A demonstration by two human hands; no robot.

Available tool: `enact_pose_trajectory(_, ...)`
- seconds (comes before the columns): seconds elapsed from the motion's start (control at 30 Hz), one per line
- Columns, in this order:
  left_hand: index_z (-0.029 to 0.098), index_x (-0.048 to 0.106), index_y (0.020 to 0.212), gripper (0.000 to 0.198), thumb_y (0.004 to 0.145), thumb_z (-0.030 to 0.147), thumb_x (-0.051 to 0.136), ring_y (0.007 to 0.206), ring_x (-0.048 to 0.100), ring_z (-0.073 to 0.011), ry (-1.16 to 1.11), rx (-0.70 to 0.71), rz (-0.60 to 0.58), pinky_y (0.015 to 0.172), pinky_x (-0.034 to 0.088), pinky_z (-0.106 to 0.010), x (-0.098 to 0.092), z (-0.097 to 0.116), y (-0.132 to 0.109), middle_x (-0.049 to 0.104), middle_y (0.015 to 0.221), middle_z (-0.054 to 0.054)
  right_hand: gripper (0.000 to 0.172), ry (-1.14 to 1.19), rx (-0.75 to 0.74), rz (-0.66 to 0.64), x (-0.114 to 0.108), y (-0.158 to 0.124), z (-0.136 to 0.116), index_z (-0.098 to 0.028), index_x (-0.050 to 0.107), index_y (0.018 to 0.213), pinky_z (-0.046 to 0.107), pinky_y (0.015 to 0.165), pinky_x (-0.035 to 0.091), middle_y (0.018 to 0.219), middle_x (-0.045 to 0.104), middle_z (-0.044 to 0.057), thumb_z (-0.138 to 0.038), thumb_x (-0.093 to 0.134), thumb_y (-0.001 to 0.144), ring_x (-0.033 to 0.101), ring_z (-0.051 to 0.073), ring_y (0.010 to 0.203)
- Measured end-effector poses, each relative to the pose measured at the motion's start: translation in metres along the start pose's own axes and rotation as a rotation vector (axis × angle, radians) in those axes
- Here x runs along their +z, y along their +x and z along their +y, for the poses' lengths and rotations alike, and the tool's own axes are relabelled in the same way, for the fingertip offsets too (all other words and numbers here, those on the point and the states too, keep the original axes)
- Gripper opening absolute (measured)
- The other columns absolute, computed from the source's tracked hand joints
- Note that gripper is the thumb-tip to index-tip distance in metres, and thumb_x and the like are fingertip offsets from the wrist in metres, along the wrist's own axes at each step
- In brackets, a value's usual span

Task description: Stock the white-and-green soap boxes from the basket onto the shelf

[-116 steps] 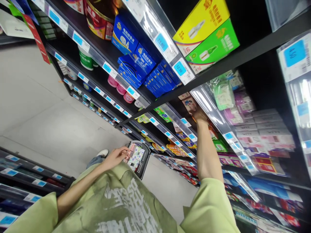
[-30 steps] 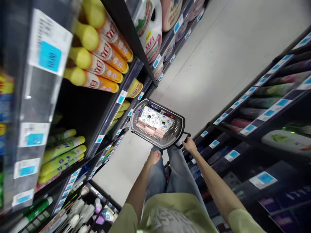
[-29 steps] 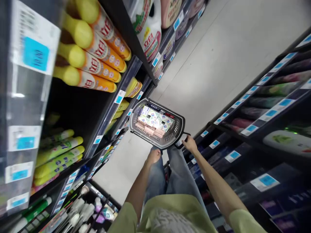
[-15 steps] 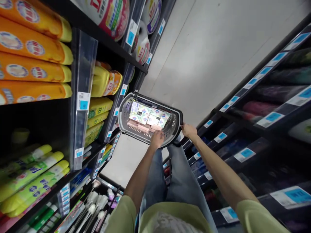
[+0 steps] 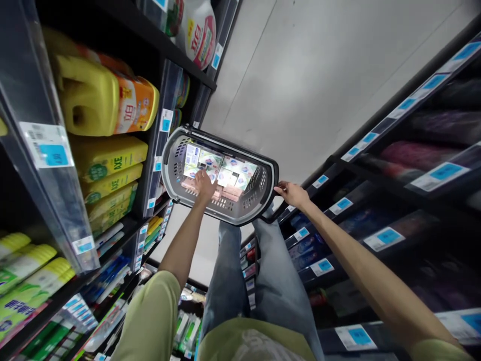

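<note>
A grey shopping basket (image 5: 259, 199) with a black rim is in front of my legs. Inside it lie white-and-green printed soap boxes (image 5: 236, 178) in rows, with pink boxes (image 5: 230, 192) along the near side. My left hand (image 5: 205, 185) reaches over the near rim above the boxes, its thumb apart from the fingers; nothing shows in its grasp, and the fingertips' contact with the boxes is unclear. At the basket's right end, my right hand (image 5: 293, 194) has its fingers closed on the edge.
Shelving on the left holds yellow jugs (image 5: 108, 100), yellow AXE packs (image 5: 112, 155) and a white bottle (image 5: 201, 32). Another shelf with price tags (image 5: 385, 238) runs along the right. Grey floor (image 5: 300, 90) stretches between them beyond the basket.
My left hand has moved left along the basket, from its near right part to above the boxes on the left. My right hand stays at the right end. The view has shifted along the shelves.
</note>
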State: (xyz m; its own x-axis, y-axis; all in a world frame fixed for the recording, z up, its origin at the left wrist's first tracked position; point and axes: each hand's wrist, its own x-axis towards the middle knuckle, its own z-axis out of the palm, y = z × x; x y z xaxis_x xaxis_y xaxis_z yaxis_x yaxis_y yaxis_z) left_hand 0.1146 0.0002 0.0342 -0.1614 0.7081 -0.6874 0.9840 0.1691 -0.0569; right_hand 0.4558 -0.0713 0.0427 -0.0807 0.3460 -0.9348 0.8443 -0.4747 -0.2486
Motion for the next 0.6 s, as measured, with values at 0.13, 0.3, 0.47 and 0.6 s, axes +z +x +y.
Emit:
enact_pose_trajectory(0.13, 0.008, 0.048, 0.135, 0.064, 0.081, 0.033, 0.072, 0.138, 0.044, -0.0391, 0.079, 0.107, 0.034, 0.119, 0.030, -0.052, 0.004, 0.002, 0.020, 0.057, 0.138, -0.023, 0.036, 0.048, -0.016, 0.033, 0.000, 0.003, 0.004, -0.024, 0.070, 0.118, 0.033, 0.079, 0.052, 0.112, 0.079, 0.007, -0.051, 0.053, 0.101, 0.072, 0.029, 0.106)
enact_pose_trajectory(0.3, 0.000, 0.047, 0.133, 0.065, 0.080, 0.028, 0.072, 0.136, 0.045, -0.0391, 0.149, 0.104, 0.094, 0.125, 0.017, -0.053, 0.008, 0.009, 0.018, 0.061, 0.129, -0.025, 0.030, 0.159, 0.011, 0.068, 0.002, 0.006, 0.005, -0.024, 0.067, 0.120, 0.032, 0.080, 0.052, 0.110, 0.080, 0.004, -0.045, 0.062, 0.098, 0.073, 0.027, 0.105)
enact_pose_trajectory(0.47, 0.001, 0.051, 0.128, 0.057, 0.080, 0.027, 0.069, 0.130, 0.048, -0.0402, 0.124, 0.172, 0.068, 0.122, 0.021, -0.051, 0.010, 0.015, -0.016, 0.059, 0.127, -0.025, 0.052, 0.200, 0.037, 0.159, 0.007, 0.010, 0.006, -0.021, 0.054, 0.137, 0.036, 0.084, 0.054, 0.110, 0.080, 0.008, -0.047, 0.068, 0.094, 0.073, 0.028, 0.104)
enact_pose_trajectory(0.6, 0.006, 0.046, 0.138, 0.065, 0.080, 0.027, 0.069, 0.124, 0.053, -0.0384, -0.061, 0.186, -0.042, 0.110, 0.039, -0.046, 0.020, 0.020, -0.077, 0.056, 0.132, -0.022, 0.057, 0.197, 0.096, 0.275, 0.016, -0.001, 0.001, -0.020, 0.050, 0.140, 0.041, 0.090, 0.052, 0.123, 0.075, 0.011, -0.050, 0.065, 0.095, 0.069, 0.031, 0.109)
